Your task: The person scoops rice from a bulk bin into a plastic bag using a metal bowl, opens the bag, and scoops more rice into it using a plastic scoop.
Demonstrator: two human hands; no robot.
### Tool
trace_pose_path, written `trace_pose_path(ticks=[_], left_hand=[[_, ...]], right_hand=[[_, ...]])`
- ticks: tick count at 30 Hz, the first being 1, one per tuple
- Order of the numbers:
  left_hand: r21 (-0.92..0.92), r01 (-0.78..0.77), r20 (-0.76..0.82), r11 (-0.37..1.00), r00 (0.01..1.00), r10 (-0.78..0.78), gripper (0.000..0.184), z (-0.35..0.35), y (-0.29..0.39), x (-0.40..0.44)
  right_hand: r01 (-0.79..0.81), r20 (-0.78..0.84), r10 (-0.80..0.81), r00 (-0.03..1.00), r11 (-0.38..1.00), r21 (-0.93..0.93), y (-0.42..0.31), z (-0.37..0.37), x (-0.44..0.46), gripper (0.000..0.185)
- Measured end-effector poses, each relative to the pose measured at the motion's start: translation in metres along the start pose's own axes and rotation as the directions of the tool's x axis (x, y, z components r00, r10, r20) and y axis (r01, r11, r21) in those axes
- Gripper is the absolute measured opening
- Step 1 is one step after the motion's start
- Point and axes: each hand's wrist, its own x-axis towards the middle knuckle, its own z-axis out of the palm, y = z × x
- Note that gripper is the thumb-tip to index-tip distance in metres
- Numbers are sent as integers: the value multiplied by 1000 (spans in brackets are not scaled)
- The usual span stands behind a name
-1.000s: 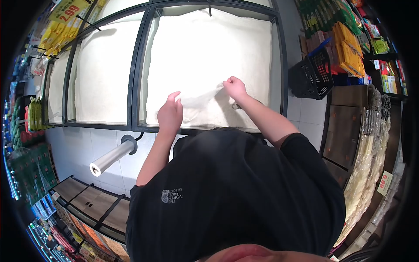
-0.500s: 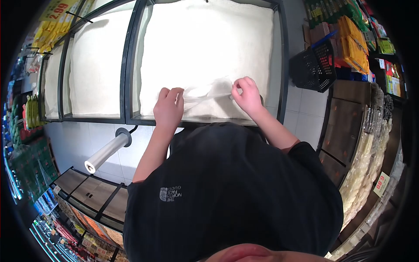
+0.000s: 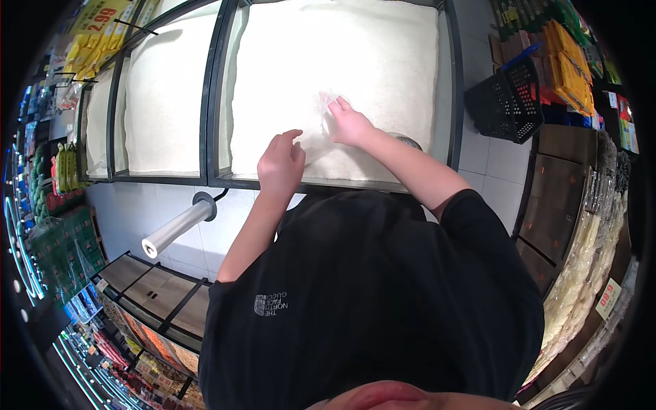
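Observation:
A clear thin plastic bag stretches between my two hands over a bin of fine white grain or powder. My left hand is low over the bin's near edge, fingers curled with the bag's edge at the thumb. Farther in, my right hand has its fingers bunched in the crumpled end of the bag; the film partly covers the fingertips. A round metal object sits in the white stuff, partly hidden behind my right forearm.
The bin has a dark frame, with similar white-filled bins to the left. A plastic roll sticks out below the frame. On the right are a black basket and shelves of packaged goods. Dark-framed bins stand behind on the left.
My right hand has moved inward and to the left, drawing the bag's end with it and bunching it. My left hand has shifted slightly right. The metal object shows more.

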Motion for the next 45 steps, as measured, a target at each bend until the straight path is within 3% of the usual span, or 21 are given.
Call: trace_pose_path(ticks=[1, 3, 4, 7, 9, 10, 13, 15, 18, 21, 22, 24, 27, 30, 31, 33, 35, 39, 42, 45], left_hand=[[4, -79, -10, 997, 997, 79, 28, 2, 2, -1], [12, -235, -23, 972, 972, 236, 31, 5, 10, -3], [17, -388, 20, 921, 921, 388, 29, 8, 19, -4], [-16, -737, 133, 676, 668, 732, 22, 23, 42, 0], [-77, -857, 188, 510, 489, 851, 18, 43, 41, 5], [-3, -856, 206, 516, 505, 838, 17, 54, 41, 7], [182, -828, 265, 531, 561, 784, 18, 82, 36, 5], [273, -793, 310, 545, 608, 731, 23, 91, 31, 4], [281, -797, 294, 535, 602, 742, 30, 100, 37, 4], [211, -779, 438, 591, 616, 655, 37, 104, 60, -2], [199, -782, 408, 591, 614, 675, 40, 101, 68, -8], [174, -790, 352, 588, 608, 712, 48, 96, 80, -19], [262, -701, 464, 663, 694, 550, 50, 103, 80, -16], [407, -552, 609, 728, 758, 235, 59, 110, 74, -6], [419, -523, 610, 742, 767, 196, 60, 112, 70, -1], [442, -463, 614, 768, 780, 117, 63, 117, 60, 6], [425, -466, 557, 776, 810, 182, 64, 121, 51, 8], [485, -440, 502, 755, 848, 172, 64, 115, 55, 13], [453, -373, 566, 810, 822, 63, 48, 117, 51, 17], [373, -433, 407, 820, 871, 275, 27, 124, 47, 6]], right_hand=[[-24, 15, 25, 1000, 998, -54, 2, -1, 0, 117], [-34, 47, 36, 998, 999, -40, -3, -13, -15, 114], [-39, 62, 41, 997, 999, -34, -8, -19, -24, 112], [-19, 56, 18, 998, 1000, 24, -6, -18, -33, 102], [168, -111, -150, 982, 971, 169, 10, -13, -46, 89], [264, -201, -220, 955, 937, 228, 25, -11, -55, 83], [123, -356, -43, 934, 971, 206, 101, 12, -71, 86], [-55, -334, 31, 942, 996, -63, 131, 13, -105, 87], [-290, -240, 197, 951, 840, -458, 145, 26, -151, 88], [-301, -108, 293, 950, 952, -57, 181, 47, -145, 76], [-300, -58, 306, 950, 950, 88, 190, 52, -140, 74], [-306, -34, 317, 948, 934, 183, 201, 65, -128, 75], [-295, -62, 328, 943, 906, 303, 214, 80, -119, 74], [-218, -163, 319, 934, 868, 446, 260, 111, -103, 74], [-181, -201, 316, 927, 849, 497, 263, 110, -101, 74], [-319, -71, 467, 881, 698, 641, 257, 88, -113, 76], [-411, 42, 560, 827, 553, 725, 241, 59, -127, 78], [-296, 35, 627, 778, 317, 901, 208, 31, -157, 74], [-208, 25, 625, 781, 221, 953, 195, 20, -170, 67], [-44, -64, 631, 773, 155, 987, 169, 6, -180, 56]])
